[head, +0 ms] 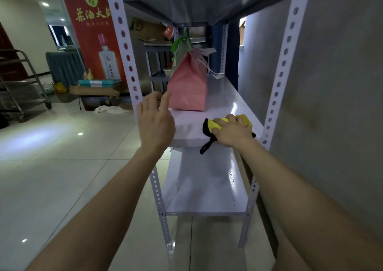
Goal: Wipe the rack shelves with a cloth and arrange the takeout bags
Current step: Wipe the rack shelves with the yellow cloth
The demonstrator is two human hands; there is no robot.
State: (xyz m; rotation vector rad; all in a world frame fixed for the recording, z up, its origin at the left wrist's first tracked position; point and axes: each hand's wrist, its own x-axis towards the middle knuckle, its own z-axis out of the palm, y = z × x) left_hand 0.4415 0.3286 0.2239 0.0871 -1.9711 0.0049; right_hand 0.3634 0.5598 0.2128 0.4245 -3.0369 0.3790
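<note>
While the black-edged yellow cloth (214,124) is clenched by the right grip (233,133) on the white metal shelf (228,96), the upright pink paper bag (187,86) is found just beyond the spread, nearer left grip (156,123).

Only the person's forearms (107,198) and two hands show, the left hand (156,121) and the right hand (234,133), all bare, uncovered to the frame's lower edge.
</note>
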